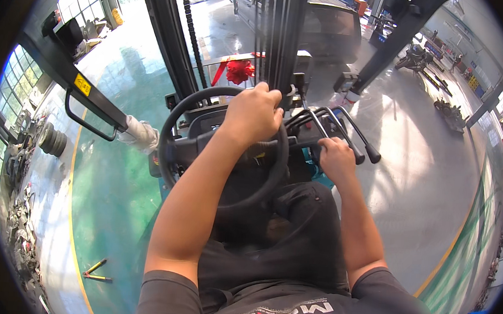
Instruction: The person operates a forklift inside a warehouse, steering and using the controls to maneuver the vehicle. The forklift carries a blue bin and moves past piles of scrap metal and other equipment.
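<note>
I sit at the controls of a forklift. My left hand [253, 115] is closed at the upper right of the black steering wheel [170, 122], with the forearm crossing over the wheel. The grip's underside is hidden, so I cannot see whether it holds the rim or a knob on it. To the right of the wheel, my right hand [337, 160] is wrapped round the end of a control lever [318, 122], covering its knob. Close beside that hand, other bent levers [355, 128] end in black knobs. A dashboard display [212, 124] shows partly behind the wheel.
Ahead rise the dark mast [170, 29] and a red ribbon rosette [240, 71]. A pickup truck [330, 28] stands beyond. Cab posts [73, 83] flank me. Bolt cutters [98, 270] lie on the green floor, tyres [52, 140] farther left. Machine parts [450, 114] lie at right.
</note>
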A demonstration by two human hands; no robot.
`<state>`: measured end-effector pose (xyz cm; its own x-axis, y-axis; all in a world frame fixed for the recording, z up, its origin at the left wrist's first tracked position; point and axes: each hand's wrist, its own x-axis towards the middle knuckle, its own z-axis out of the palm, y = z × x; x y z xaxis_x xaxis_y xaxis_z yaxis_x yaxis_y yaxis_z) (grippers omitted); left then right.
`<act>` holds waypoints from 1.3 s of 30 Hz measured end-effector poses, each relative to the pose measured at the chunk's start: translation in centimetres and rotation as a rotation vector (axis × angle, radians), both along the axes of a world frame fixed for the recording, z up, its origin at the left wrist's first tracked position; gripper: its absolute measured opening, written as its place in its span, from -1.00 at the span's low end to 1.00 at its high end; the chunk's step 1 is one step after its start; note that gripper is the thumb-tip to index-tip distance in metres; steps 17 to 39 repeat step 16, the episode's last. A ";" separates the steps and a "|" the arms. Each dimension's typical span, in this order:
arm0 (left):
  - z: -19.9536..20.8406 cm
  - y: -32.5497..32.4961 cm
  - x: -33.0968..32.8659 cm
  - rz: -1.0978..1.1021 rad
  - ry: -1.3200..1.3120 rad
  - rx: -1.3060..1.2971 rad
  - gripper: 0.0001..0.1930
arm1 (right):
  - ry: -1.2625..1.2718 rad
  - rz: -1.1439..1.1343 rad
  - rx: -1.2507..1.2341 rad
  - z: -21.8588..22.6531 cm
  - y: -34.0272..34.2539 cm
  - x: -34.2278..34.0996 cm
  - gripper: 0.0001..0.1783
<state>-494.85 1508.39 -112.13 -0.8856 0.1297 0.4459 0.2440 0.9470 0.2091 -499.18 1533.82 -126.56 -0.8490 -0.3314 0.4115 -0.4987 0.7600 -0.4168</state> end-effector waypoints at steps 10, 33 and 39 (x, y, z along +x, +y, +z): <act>-4.7 0.1 6.5 0.305 0.276 -0.038 -0.79 | -0.143 0.109 -0.066 -2.7 -3.4 -15.0 -0.79; -5.7 -14.4 -6.6 0.832 0.165 -0.170 -0.68 | -0.267 0.192 -0.041 -4.5 -3.8 -23.4 -0.73; -5.7 -14.4 -6.6 0.832 0.165 -0.170 -0.68 | -0.267 0.192 -0.041 -4.5 -3.8 -23.4 -0.73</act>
